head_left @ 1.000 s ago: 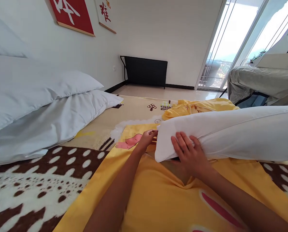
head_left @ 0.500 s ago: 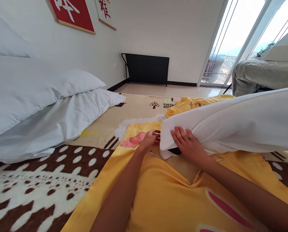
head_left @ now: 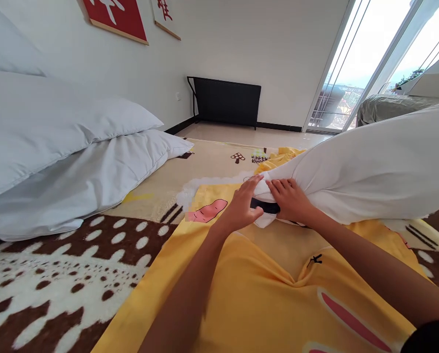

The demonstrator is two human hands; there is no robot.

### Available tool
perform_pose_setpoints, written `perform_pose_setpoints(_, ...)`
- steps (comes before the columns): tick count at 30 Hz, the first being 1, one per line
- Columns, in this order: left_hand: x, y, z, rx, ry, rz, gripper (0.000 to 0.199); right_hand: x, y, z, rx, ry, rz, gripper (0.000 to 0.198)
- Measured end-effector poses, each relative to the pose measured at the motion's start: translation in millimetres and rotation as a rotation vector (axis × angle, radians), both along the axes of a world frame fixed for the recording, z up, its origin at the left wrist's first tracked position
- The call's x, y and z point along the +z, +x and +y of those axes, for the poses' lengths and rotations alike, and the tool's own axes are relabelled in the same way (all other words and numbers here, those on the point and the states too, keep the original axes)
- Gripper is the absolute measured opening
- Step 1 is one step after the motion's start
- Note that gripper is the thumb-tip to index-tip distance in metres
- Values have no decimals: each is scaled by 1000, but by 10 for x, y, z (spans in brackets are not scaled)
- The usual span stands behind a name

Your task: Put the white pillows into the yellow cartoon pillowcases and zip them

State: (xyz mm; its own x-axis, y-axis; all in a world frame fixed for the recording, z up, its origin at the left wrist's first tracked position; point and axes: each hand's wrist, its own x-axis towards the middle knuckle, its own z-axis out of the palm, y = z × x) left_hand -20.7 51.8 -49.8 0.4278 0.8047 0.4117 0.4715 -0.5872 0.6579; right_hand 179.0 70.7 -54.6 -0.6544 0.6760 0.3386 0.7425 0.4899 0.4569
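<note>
A white pillow (head_left: 370, 162) stretches in from the right, its near end bunched and showing a black strip (head_left: 265, 206). My right hand (head_left: 293, 198) presses on that end with its fingers curled over the fabric, closed on the pillow. At the pillow's tip is my left hand (head_left: 241, 206), its thumb and fingers apart around the corner, open. Beneath both hands lies a yellow pillowcase (head_left: 256, 294) with pink printed shapes, its top layer sagging open at the middle. More yellow fabric (head_left: 283, 157) sits bunched behind the pillow.
White pillows (head_left: 75, 152) are stacked at the left on a brown and cream patterned blanket (head_left: 131, 264). A black folded panel (head_left: 226, 100) leans at the far wall. Glass doors (head_left: 346, 68) and a grey covered piece of furniture (head_left: 384, 108) stand at the right.
My left hand has risen and moved right to the pillow's tip, its fingers spreading. My right hand has shifted slightly, squeezing the end and exposing more black strip. The pillow's far part has lifted.
</note>
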Motion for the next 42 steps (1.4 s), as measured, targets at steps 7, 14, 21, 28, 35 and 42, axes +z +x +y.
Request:
perform_pose_setpoints(7, -295, 217, -26, 177, 344, 487, 100, 65, 27, 136, 8, -38, -4, 76)
perform_pose_setpoints(14, -418, 298, 56, 272, 250, 348, 51, 32, 6, 88, 13, -32, -16, 78)
perform_pose_setpoints(21, -437, 272, 141, 270, 191, 216, 33, 68, -21, -13, 57, -30, -63, 73)
perform_pose_setpoints(28, -361, 288, 81, 260, 203, 132, 27, 202, 16, -173, 70, 17, -96, 91)
perform_pose_setpoints(35, -381, 309, 67, 277, 202, 108, 28, 58, 149, -361, -75, 65, -23, 106)
perform_pose_setpoints(42, -429, 274, 164, 291, 186, 166, 32, -142, -66, -105, -132, 84, 10, 78)
